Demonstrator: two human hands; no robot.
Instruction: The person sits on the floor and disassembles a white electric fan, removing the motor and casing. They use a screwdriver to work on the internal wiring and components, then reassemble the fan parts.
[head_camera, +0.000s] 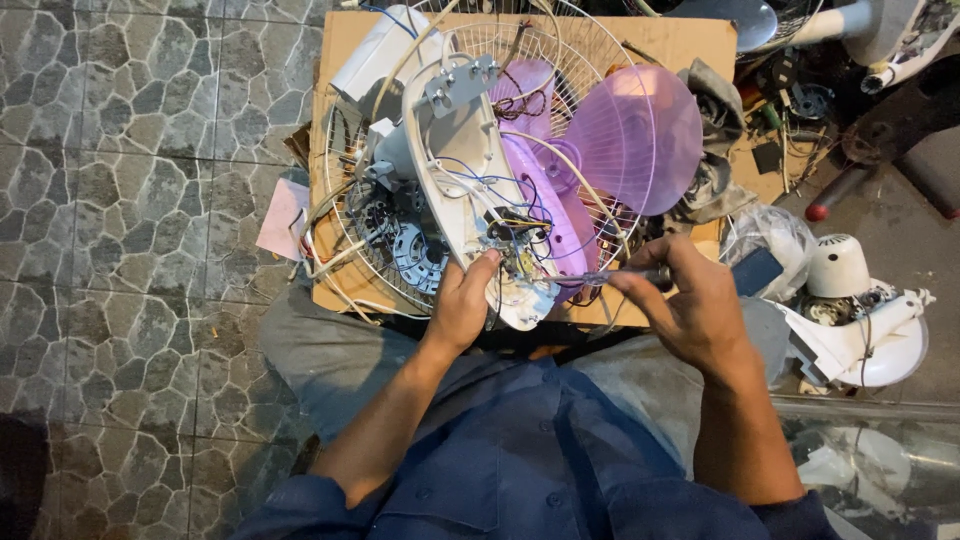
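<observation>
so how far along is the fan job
Done: the white housing is opened, wires bared, and the purple blade lies loose on the wire guard.
In hand: the left hand steadies the housing's lower end while the right hand holds a screwdriver toward the wiring.
Left: wiring is still exposed and nothing is reassembled.

A fan housing (470, 170) lies on a wire fan guard (350, 250), which rests on a cardboard sheet (690, 45) on the floor (130, 200). Right of the housing lies a fan blade (630, 135) — beyond it, rags (715, 110). Farther right on the floor sits another fan motor (840, 270) — beside a plastic bag (770, 230).
</observation>
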